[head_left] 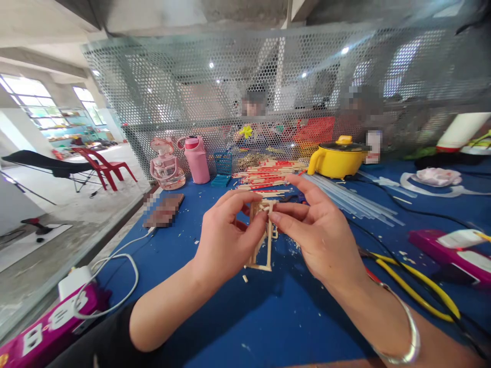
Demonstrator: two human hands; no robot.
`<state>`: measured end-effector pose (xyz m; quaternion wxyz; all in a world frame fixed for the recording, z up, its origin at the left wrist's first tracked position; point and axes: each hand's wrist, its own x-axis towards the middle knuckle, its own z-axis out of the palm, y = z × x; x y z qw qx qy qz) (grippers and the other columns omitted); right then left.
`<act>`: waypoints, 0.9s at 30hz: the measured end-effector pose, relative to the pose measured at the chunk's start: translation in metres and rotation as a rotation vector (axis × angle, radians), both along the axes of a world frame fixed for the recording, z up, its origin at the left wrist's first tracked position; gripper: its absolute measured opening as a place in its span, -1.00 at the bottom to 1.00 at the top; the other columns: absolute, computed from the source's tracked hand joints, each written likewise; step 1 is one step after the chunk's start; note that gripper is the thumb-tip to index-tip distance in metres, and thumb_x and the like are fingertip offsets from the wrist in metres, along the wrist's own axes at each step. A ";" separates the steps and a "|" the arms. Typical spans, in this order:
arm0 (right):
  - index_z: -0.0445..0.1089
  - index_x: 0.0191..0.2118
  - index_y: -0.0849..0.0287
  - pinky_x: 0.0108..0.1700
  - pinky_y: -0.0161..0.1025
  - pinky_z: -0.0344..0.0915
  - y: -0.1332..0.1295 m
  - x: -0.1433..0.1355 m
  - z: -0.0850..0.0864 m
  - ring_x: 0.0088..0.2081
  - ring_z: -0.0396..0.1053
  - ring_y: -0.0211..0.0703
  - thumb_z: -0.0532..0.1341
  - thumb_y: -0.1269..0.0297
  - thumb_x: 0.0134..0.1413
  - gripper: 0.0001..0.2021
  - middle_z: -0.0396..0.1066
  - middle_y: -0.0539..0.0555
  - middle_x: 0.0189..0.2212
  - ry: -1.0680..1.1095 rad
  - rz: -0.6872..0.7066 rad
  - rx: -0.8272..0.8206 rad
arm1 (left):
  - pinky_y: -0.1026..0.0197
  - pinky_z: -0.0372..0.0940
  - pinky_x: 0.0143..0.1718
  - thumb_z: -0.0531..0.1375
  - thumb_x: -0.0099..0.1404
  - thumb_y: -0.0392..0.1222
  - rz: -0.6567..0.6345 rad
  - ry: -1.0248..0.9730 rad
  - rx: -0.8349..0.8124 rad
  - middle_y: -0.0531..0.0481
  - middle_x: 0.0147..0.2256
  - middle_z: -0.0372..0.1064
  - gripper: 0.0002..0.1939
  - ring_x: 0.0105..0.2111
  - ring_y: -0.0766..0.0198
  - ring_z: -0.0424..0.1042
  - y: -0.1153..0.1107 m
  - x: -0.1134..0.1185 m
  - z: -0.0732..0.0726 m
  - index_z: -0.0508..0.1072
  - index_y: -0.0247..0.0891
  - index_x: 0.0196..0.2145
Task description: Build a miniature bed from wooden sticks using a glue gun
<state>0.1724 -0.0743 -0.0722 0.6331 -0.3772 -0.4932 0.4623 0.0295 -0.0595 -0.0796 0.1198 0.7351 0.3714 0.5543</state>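
A small frame built of thin wooden sticks (269,245) is held above the blue tabletop, in the middle of the head view. My left hand (230,230) grips it by its upper left part, thumb in front. At the upper right corner of the frame, my right hand (322,235) has thumb and fingers pinched together, with its index finger raised. Whether a separate small piece sits in that pinch is hidden. Just behind both hands lies a pile of wooden sticks with red wrappers (264,174). A short wood offcut (245,278) rests below the frame.
Yellow-handled pliers (418,286) and clear glue sticks (353,197) lie on the right, near a yellow electric pot (337,159). Left stand a pink bottle (196,161), a phone (164,210) on a white cable and a purple power strip (49,327). A perforated metal screen (192,87) rises behind.
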 end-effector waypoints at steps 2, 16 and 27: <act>0.22 0.10 -0.05 -0.43 -0.31 0.34 0.000 0.000 -0.001 -0.43 0.46 -0.20 0.40 0.38 -0.23 -0.31 0.51 -0.07 -0.47 0.017 0.000 -0.006 | 0.44 0.35 -0.53 0.20 0.16 -0.32 0.005 -0.002 0.003 -0.03 -0.21 0.43 -0.79 -0.35 0.37 0.39 0.000 0.000 0.000 0.45 -0.23 -0.20; 0.22 0.06 0.00 -0.32 -0.34 0.34 0.003 -0.002 -0.004 -0.41 0.46 -0.28 0.40 0.39 -0.22 -0.35 0.53 -0.08 -0.45 0.166 0.046 -0.068 | 0.43 0.35 -0.53 0.20 0.15 -0.32 -0.018 -0.013 0.009 -0.04 -0.21 0.43 -0.79 -0.37 0.39 0.39 -0.003 0.001 0.001 0.46 -0.25 -0.21; 0.30 -0.18 0.09 -0.41 -0.32 0.34 0.004 -0.006 0.002 -0.48 0.42 -0.26 0.25 0.36 -0.10 -0.72 0.47 -0.06 -0.49 0.370 0.049 -0.196 | 0.26 0.41 -0.19 0.04 0.27 -0.39 -0.055 0.000 0.049 -0.07 -0.15 0.45 -0.72 -0.18 0.28 0.45 0.004 -0.002 -0.001 0.48 -0.24 -0.16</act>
